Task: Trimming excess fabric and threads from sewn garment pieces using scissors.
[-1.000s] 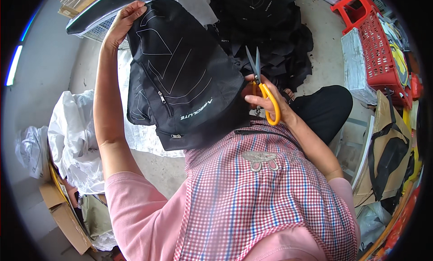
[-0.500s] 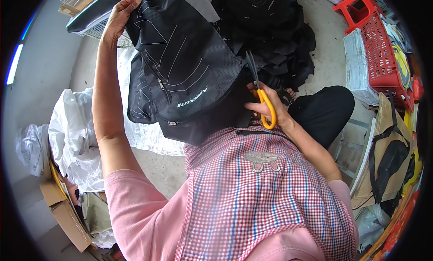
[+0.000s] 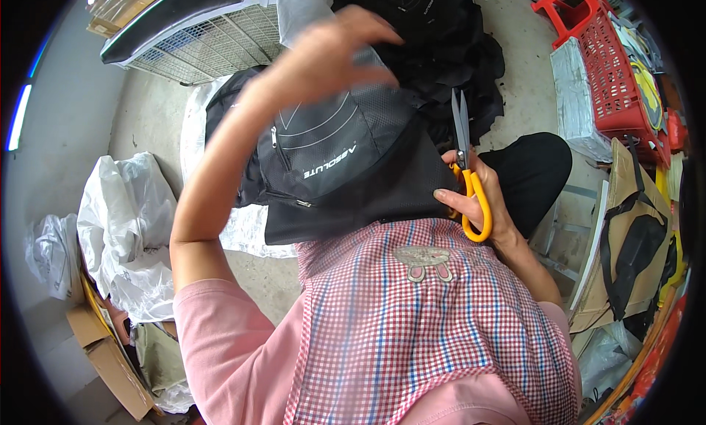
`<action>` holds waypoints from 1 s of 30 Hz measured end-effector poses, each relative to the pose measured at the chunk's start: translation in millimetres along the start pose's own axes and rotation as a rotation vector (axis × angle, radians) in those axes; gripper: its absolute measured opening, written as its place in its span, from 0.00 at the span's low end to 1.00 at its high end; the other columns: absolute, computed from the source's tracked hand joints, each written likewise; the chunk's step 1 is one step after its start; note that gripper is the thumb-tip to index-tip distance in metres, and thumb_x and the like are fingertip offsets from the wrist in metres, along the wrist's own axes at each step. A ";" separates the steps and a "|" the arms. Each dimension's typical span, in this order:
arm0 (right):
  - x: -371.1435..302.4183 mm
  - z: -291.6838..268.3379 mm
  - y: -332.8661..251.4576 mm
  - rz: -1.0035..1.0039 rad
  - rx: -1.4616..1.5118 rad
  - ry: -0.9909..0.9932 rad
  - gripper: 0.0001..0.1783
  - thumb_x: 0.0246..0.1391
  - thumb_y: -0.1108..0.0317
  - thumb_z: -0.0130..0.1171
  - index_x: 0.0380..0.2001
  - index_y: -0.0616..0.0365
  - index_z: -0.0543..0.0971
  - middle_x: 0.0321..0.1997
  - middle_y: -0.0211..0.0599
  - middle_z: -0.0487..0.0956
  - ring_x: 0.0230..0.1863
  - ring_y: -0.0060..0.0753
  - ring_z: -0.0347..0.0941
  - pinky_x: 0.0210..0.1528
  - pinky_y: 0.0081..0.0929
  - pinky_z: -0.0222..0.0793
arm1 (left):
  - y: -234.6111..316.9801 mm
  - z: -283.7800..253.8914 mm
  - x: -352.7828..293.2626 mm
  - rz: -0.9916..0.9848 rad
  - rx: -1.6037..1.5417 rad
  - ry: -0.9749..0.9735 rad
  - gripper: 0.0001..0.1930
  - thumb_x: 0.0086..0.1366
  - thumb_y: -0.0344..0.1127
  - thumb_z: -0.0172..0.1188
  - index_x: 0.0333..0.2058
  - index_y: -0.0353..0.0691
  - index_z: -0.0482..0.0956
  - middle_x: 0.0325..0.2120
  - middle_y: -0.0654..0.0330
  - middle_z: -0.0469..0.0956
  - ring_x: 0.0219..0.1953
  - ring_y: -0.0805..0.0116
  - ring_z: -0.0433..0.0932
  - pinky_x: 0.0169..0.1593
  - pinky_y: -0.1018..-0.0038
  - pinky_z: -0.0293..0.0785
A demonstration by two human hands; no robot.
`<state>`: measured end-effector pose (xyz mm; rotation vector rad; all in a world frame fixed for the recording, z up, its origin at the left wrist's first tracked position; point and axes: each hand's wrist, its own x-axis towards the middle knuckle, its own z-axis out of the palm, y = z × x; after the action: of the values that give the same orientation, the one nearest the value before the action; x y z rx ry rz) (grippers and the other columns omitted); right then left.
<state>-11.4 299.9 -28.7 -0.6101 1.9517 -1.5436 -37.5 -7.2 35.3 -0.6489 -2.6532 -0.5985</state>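
Observation:
A black bag point(image 3: 368, 186) with thin light line patterns, zips and white lettering lies across my lap. My left hand point(image 3: 323, 61), blurred by motion, hovers above the bag's far part, its fingers apart and nothing in them. With my right hand point(image 3: 494, 193) I hold scissors point(image 3: 461, 127) with orange handles, the blades pointing away from me and nearly closed. My right thumb lies by the bag's right edge; whether it also pinches the cloth I cannot tell.
Beyond the bag lies a heap of black cloth pieces point(image 3: 467, 76). A wire cage-like crate point(image 3: 220, 39) stands far left, white plastic bags point(image 3: 121, 219) at the left. To the right are a red basket point(image 3: 607, 79), a silvery wrapped block point(image 3: 577, 94) and cardboard point(image 3: 588, 293).
My left hand has let go of the bag's upper corner and swung right. The bag has dropped lower onto my lap. My right hand and the scissors have shifted right and slightly nearer.

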 end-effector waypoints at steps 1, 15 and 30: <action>-1.5 1.3 -2.6 0.009 -0.011 -0.003 0.23 0.41 0.73 0.65 0.44 0.56 0.73 0.36 0.32 0.70 0.28 0.22 0.64 0.32 0.17 0.62 | 12.7 18.1 -0.9 0.107 0.006 -0.034 0.27 0.48 0.38 0.72 0.48 0.44 0.74 0.48 0.64 0.73 0.31 0.67 0.77 0.37 0.72 0.75; 15.0 -20.0 2.9 -0.217 -0.422 -0.006 0.32 0.43 0.62 0.71 0.51 0.57 0.72 0.38 0.34 0.70 0.29 0.24 0.64 0.29 0.18 0.65 | 15.1 34.5 -10.7 -0.445 -0.731 -0.453 0.12 0.46 0.36 0.74 0.25 0.36 0.82 0.15 0.71 0.71 0.18 0.79 0.64 0.28 0.82 0.66; 36.6 -21.4 -7.0 -0.393 -0.641 -0.084 0.27 0.42 0.61 0.72 0.44 0.64 0.76 0.25 0.35 0.73 0.17 0.25 0.61 0.21 0.19 0.61 | 16.1 38.4 -15.8 -0.477 -0.711 -0.347 0.11 0.46 0.34 0.74 0.22 0.35 0.81 0.14 0.72 0.67 0.16 0.81 0.58 0.23 0.84 0.59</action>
<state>-52.8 289.2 -23.9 -1.3649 2.3574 -1.0367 -24.9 18.3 1.0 -0.2874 -2.9017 -1.7517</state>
